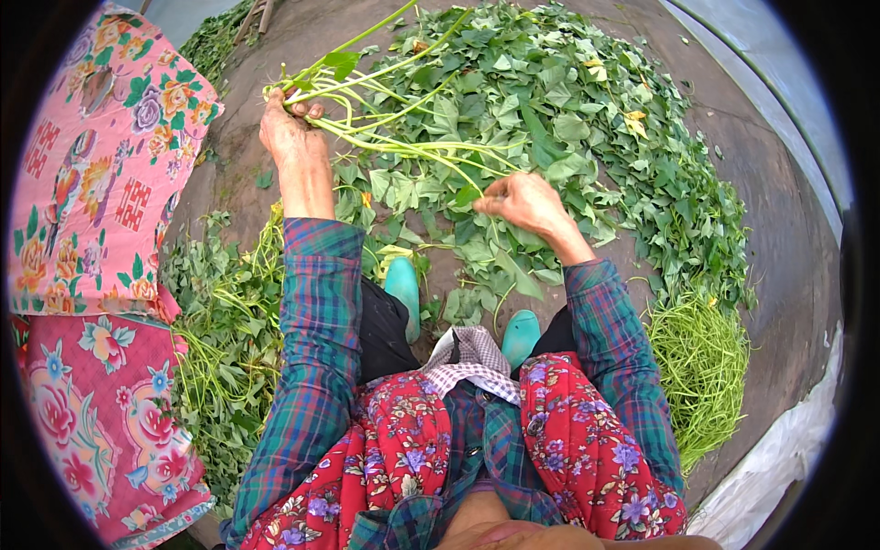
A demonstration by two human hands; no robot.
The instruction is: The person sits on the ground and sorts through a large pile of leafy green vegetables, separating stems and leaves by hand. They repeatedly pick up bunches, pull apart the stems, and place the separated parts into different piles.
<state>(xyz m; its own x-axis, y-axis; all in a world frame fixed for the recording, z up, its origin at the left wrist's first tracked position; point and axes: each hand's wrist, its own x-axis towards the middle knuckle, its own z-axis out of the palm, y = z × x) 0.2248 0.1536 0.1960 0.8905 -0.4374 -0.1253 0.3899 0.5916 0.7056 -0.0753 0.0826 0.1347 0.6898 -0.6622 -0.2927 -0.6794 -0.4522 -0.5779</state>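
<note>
My left hand [294, 130] is closed around a bunch of pale green leafy-vine stems [385, 146], raised in front of me at the upper left. The stems fan out to the right and upward, and one green leaf [342, 64] hangs on them. My right hand [526, 206] is at the free ends of the lower stems, fingers curled in, with a stem reaching its fingertips. Whether the fingers pinch it cannot be made out. Below and beyond both hands spreads a large heap of loose green leaves [570, 89], a few of them yellow.
A pile of bare stems [698, 378] lies to my right. Uncut leafy vines [227, 330] are heaped at my left, beside pink flowered cloths [117, 227]. My turquoise shoes [404, 289] stand at the leaf heap's near edge. White plastic sheeting [770, 447] lies at the lower right.
</note>
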